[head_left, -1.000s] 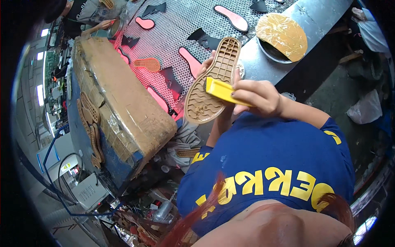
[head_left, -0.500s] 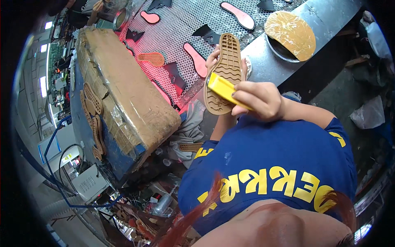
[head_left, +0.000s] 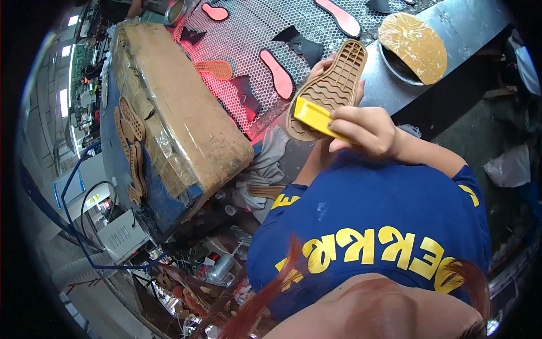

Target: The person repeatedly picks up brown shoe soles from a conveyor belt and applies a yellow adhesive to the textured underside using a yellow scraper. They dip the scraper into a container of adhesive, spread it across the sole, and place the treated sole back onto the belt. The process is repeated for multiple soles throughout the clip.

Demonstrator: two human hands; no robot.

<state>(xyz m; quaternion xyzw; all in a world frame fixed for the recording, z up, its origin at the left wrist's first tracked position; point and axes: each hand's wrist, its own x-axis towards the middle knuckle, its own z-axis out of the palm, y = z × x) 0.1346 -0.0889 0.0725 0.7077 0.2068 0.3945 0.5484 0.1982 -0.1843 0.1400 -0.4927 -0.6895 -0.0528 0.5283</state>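
A brown shoe sole with a grid-and-wave tread is held up, tread facing me, tilted with its upper end to the right. My left hand grips it from behind; its fingertips show at the left edge, and part of it shows at the right edge. My right hand is closed around a flat yellow hand tool, whose far end lies against the sole's lower left edge. The tool's working edge is too small to make out.
Beyond the sole runs a white mesh conveyor carrying pink insoles, black shoe pieces and an orange-lit sole. A brown-covered round pan sits on the metal ledge. Left stands a large cardboard box beside several brown soles.
The sole has tipped its upper end to the right, and both hands have moved with it. The yellow tool stays at its lower left edge. The view has shifted slightly.
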